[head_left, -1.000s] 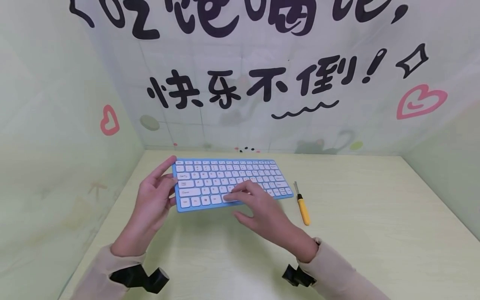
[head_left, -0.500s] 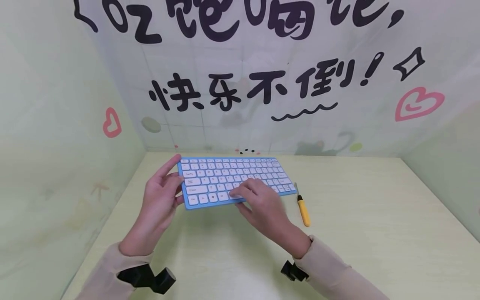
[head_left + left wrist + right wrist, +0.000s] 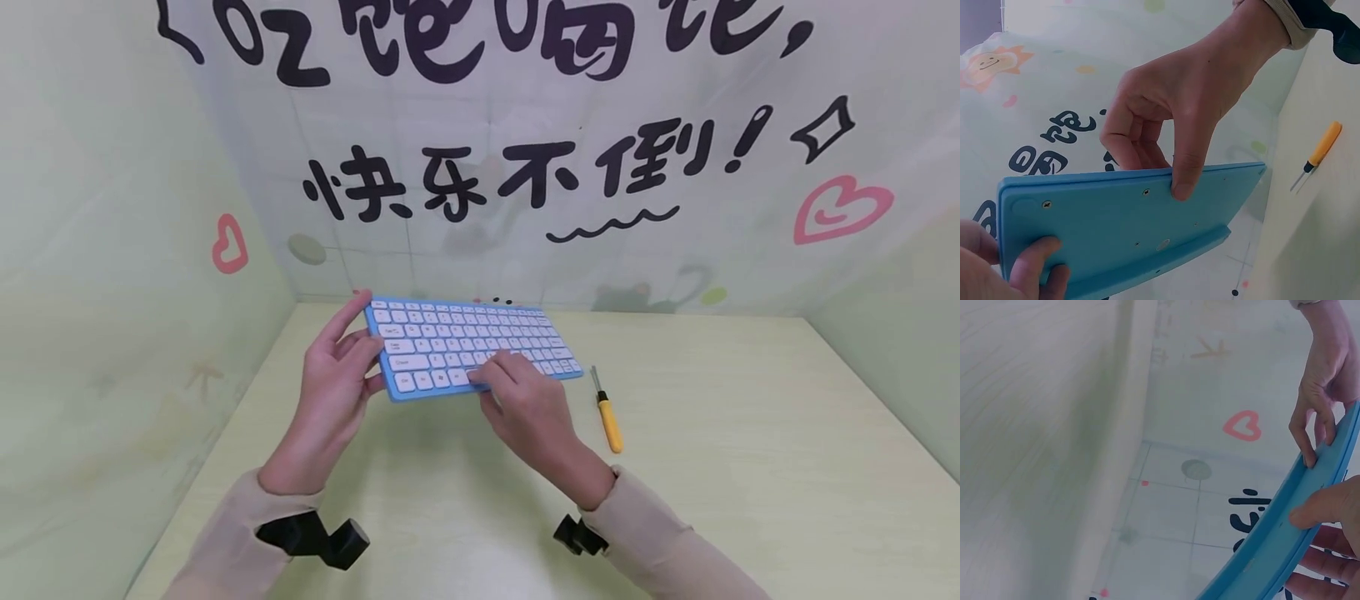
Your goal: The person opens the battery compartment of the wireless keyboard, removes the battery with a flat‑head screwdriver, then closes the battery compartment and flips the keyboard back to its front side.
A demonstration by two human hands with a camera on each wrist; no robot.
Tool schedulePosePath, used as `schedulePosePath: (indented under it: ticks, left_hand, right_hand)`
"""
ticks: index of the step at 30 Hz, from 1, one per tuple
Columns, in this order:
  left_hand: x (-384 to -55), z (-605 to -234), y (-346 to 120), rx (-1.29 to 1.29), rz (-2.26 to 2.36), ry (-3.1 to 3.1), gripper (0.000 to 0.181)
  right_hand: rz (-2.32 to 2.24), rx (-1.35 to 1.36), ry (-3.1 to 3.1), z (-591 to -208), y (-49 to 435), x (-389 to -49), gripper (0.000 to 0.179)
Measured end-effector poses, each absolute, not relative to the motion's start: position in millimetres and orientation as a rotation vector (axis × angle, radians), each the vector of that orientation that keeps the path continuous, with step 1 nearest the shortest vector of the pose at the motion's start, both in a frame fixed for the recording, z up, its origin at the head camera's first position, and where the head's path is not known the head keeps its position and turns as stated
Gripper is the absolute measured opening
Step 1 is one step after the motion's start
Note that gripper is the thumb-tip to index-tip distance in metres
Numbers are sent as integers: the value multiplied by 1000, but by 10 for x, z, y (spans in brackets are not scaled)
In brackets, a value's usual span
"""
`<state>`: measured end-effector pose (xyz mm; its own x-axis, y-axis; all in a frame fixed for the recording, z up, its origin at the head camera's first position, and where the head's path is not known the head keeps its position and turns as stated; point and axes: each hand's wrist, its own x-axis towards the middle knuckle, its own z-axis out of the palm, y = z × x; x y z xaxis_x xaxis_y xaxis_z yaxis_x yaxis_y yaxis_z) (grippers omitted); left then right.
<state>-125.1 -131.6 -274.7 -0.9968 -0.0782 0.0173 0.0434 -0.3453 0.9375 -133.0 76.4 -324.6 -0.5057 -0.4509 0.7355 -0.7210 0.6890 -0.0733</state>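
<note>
A blue keyboard (image 3: 457, 321) with white keys is held raised over the table, its keys facing up toward the head camera. My left hand (image 3: 333, 383) grips its left short edge, index finger at the far corner, thumb on the near side of that edge. At the middle of the long near edge, my right hand (image 3: 528, 408) pinches it, fingers curled over the keys. In the left wrist view the right thumb (image 3: 1187, 172) presses the blue underside (image 3: 1104, 231), where several screws and a raised ridge show. The bottom-row keys under the right fingers are hidden.
A yellow-handled tool (image 3: 610, 421) with a thin metal shaft lies on the pale table (image 3: 735, 442), right of the keyboard. Behind stands a white cloth wall (image 3: 450, 108) with black lettering; green-tinted side walls close in left and right.
The keyboard's left end has risen and shifted right, with the left hand moving along. My right thumb, apart from the keyboard at first, has come in under the near edge, and the fingers have curled more.
</note>
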Motion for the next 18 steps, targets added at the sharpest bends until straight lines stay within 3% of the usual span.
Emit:
schedulePosePath:
  ticks: [18]
  left_hand:
    - [-1319,-2583,-1049,2,-2562,-1648,65]
  right_hand:
    - [601,806,-2067,-3282,785,-1422,25]
